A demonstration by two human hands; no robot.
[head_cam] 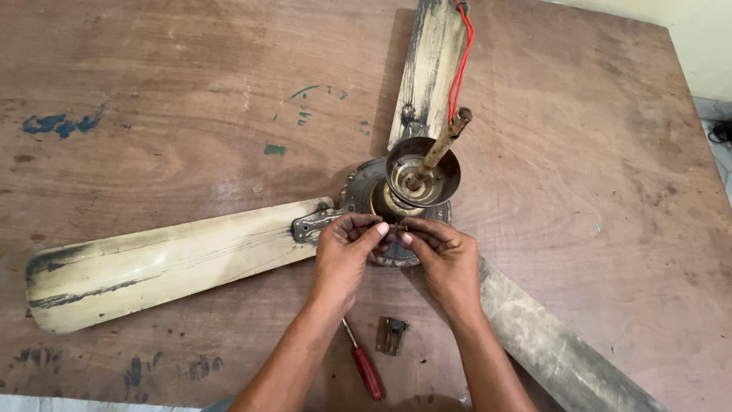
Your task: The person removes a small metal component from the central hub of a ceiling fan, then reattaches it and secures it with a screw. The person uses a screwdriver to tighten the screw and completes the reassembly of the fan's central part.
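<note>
Both hands meet at the near edge of the fan's motor hub. The left hand [343, 248] and the right hand [446, 255] each pinch with fingertips around something very small between them, at the hub's rim; it may be a screw or a wire end, but it is too tiny and too covered by the fingers to tell. So each grip is closed in a fine pinch, not a full clench.

The ceiling fan [396, 206] lies flat in the middle of the wooden tabletop [168, 99], motor side up, with a metal cup [419, 172] and a rusty rod [442, 141] standing out of its centre. A red wire [461, 53] runs from the rod along the far blade [431, 61]. The left blade [160, 259] is cream and grimy; the right blade [557, 343] runs off toward the lower right corner, under the right forearm.

The fan looks heavy and stiff at the hub, so it should stay put under light finger work. The blades are thin sheet and would likely flex, so the hub or the blade brackets seem the better places to take hold. The small part would be easy to drop.

Near the wrists, on the tabletop, lie a red-handled screwdriver [366, 370] and, just beside it, a small metal bracket [392, 336].
</note>
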